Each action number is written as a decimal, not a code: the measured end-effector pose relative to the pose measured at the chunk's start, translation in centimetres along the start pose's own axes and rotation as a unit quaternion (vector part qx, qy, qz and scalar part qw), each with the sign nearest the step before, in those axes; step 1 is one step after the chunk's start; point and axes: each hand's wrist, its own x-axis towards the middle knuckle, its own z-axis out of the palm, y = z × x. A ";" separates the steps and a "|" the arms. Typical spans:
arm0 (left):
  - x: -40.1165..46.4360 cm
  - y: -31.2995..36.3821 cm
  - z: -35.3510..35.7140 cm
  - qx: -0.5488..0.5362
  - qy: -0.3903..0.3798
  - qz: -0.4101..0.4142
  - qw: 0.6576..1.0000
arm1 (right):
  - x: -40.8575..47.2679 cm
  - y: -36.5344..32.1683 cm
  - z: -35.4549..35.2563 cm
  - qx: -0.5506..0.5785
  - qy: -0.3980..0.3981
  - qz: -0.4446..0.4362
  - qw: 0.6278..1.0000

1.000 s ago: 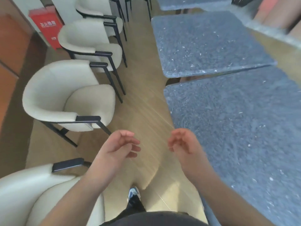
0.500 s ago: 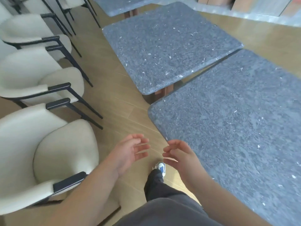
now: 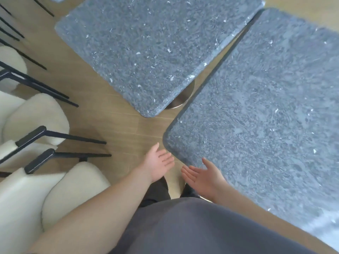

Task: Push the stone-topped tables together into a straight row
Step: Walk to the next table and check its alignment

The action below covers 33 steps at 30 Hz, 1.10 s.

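Head view: near bench (image 3: pixel 266 116) and far bench (image 3: pixel 146 48) sit askew, a wedge-shaped gap between them, so no straight row yet. Left hand (image 3: pixel 158 165) and right hand (image 3: pixel 201 176) both spread wide, palms up, empty, at the near bench's corner, likely readying a push.

Both hands' fingers (image 3: pixel 166 158) now uncurled, straight.

Soft, even daylight fills the scene, seemingly from the upper right, where the wooden floor (image 3: pixel 302 2) washes pale. A whitish glare bleaches the near table (image 3: pixel 266 116) at its lower right edge. Shadows are faint. Wide-angle bending curves the edges, and chair legs (image 3: pixel 36 87) smear slightly.
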 end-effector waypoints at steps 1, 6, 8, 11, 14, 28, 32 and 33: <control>1.1 0.4 0.4 -0.004 0.000 -0.024 1.000 | 0.4 0.1 -0.3 0.034 -0.002 0.000 0.999; 6.6 2.3 0.8 0.078 0.045 -0.098 0.991 | 2.0 0.9 -0.3 0.175 0.031 -0.028 0.984; 8.4 2.9 0.7 0.108 0.003 -0.135 0.985 | 2.9 2.0 0.5 0.234 0.056 -0.063 0.969; 9.2 3.5 1.2 0.127 -0.041 -0.164 0.977 | 5.0 3.3 1.5 0.310 0.097 -0.152 0.933; 9.7 3.1 1.7 0.127 -0.037 -0.156 0.979 | 6.6 3.6 1.7 0.366 0.111 -0.214 0.899; 8.7 1.8 2.8 0.110 -0.002 -0.043 0.993 | 8.1 2.0 -0.3 0.489 0.068 -0.216 0.842; 9.0 2.0 2.6 0.121 -0.020 -0.053 0.991 | 8.2 1.8 0.0 0.475 0.100 -0.220 0.846; 9.1 2.1 2.5 0.123 -0.024 -0.060 0.990 | 8.3 1.8 0.1 0.476 0.111 -0.223 0.843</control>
